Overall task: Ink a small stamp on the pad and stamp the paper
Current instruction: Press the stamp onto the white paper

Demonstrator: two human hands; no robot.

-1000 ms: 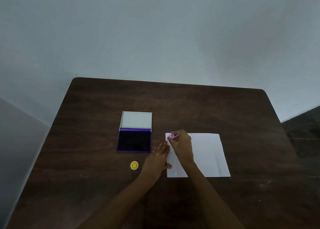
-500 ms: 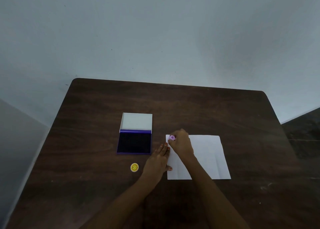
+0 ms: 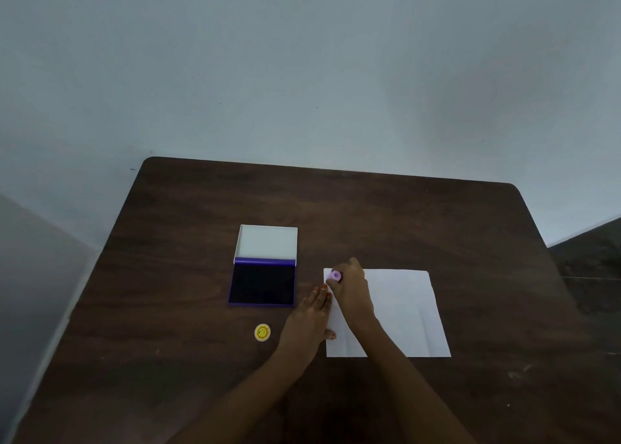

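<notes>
A white sheet of paper (image 3: 403,312) lies on the dark wooden table (image 3: 369,215). My right hand (image 3: 351,289) grips a small pink stamp (image 3: 335,276) and holds it at the paper's far left corner. Whether the stamp touches the paper I cannot tell. My left hand (image 3: 311,319) lies flat with fingers apart on the paper's left edge, thumb on the sheet. To the left, an ink pad (image 3: 262,284) with a dark purple surface sits with its white lid (image 3: 267,243) folded back.
A small round yellow stamp cap (image 3: 262,332) with a face design lies on the table below the ink pad, left of my left hand. A pale wall rises behind the table's far edge.
My right hand has shifted slightly at the paper's far left corner, turning the pink stamp so its round end shows more. My left hand has stayed put.
</notes>
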